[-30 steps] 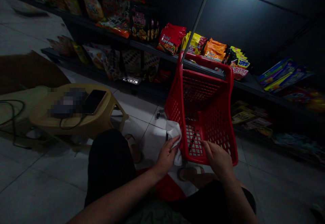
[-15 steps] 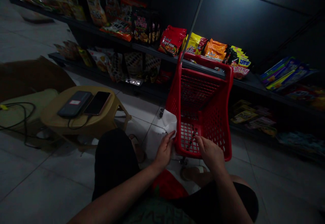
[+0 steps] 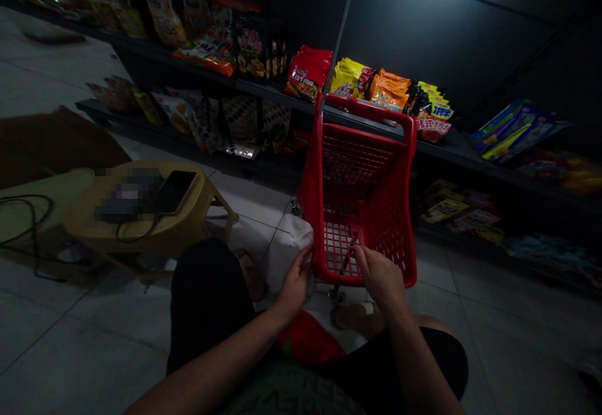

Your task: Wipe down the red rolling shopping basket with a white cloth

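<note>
In front of my knees stands a small red plastic shopping cart (image 3: 409, 239) with grid walls and floor. My left hand (image 3: 292, 286) is at its near left corner, fingers closed on a limp white sheet (image 3: 298, 232), cloth or thin plastic, which hangs beside the cart. My right hand (image 3: 382, 277) reaches over the near rim with curled fingers. A thin dark strip (image 3: 347, 259) shows by its fingertips against the grid floor. Whether the fingers pinch it I cannot tell. A thin metal pole (image 3: 339, 36) rises from the cart's far left corner.
Behind the cart, dark shelves (image 3: 263, 89) bear red noodle packs (image 3: 308, 73), yellow packs (image 3: 348, 78), orange packs (image 3: 389, 89) and other snack bags. At left, a tan stool (image 3: 197, 214) holds a phone (image 3: 176, 192) and a blurred-out dark device (image 3: 129, 195) with a cable.
The whole view has shifted slightly, moving everything a little to the left. The white sheet's upper end has dropped and slumped. Both hands stay at the cart's near side.
</note>
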Available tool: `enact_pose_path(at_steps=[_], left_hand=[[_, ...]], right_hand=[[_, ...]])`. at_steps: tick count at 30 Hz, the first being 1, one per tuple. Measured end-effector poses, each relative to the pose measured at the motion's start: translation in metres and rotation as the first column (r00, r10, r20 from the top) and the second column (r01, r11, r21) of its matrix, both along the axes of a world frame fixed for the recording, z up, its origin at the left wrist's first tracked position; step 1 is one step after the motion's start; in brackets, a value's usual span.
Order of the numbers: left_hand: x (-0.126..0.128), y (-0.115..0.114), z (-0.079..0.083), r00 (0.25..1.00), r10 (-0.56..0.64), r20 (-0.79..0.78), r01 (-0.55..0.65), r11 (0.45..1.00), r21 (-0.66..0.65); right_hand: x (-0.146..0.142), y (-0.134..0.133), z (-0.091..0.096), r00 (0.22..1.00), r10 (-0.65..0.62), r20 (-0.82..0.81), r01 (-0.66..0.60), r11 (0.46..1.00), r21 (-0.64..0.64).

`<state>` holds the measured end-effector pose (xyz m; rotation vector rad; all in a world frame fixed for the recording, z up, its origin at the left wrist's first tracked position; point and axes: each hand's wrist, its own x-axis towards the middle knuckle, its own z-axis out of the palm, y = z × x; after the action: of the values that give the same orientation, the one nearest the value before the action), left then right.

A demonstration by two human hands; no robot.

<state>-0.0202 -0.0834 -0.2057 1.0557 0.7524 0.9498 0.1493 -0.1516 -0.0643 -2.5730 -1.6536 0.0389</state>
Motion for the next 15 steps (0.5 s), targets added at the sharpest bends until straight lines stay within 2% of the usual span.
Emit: enact_pose_path(at_steps=[5, 7, 10, 12, 13, 15], left_hand=[[-0.005, -0.002, -0.014, 0.997, 0.023, -0.074, -0.025, 0.999, -0.031], [-0.013, -0.004, -0.006, 0.997, -0.01, -0.078, 0.005, 0.998, -0.062], [-0.028, -0.005, 0.021, 0.995, -0.09, -0.041, 0.085, 0.992, -0.094], [-0.033, -0.005, 0.032, 0.993, -0.109, -0.041, 0.108, 0.993, -0.042], [-0.032, -0.005, 0.032, 0.994, -0.098, -0.057, 0.098, 0.995, -0.001], [-0.027, -0.007, 0.021, 0.994, -0.044, -0.102, 0.047, 0.999, 0.025]], right_hand=[[-0.004, 0.003, 0.003, 1.0, -0.001, -0.006, 0.001, 1.0, -0.01], [-0.004, 0.003, 0.004, 1.0, -0.002, -0.018, 0.001, 1.0, -0.012], [-0.003, 0.002, 0.003, 0.998, 0.012, -0.069, -0.011, 1.0, 0.025], [-0.001, 0.001, 0.001, 0.993, 0.039, -0.114, -0.029, 0.996, 0.087], [-0.001, 0.001, 0.001, 0.99, 0.052, -0.13, -0.036, 0.993, 0.117], [-0.001, 0.002, -0.001, 0.987, 0.067, -0.143, -0.044, 0.987, 0.156]])
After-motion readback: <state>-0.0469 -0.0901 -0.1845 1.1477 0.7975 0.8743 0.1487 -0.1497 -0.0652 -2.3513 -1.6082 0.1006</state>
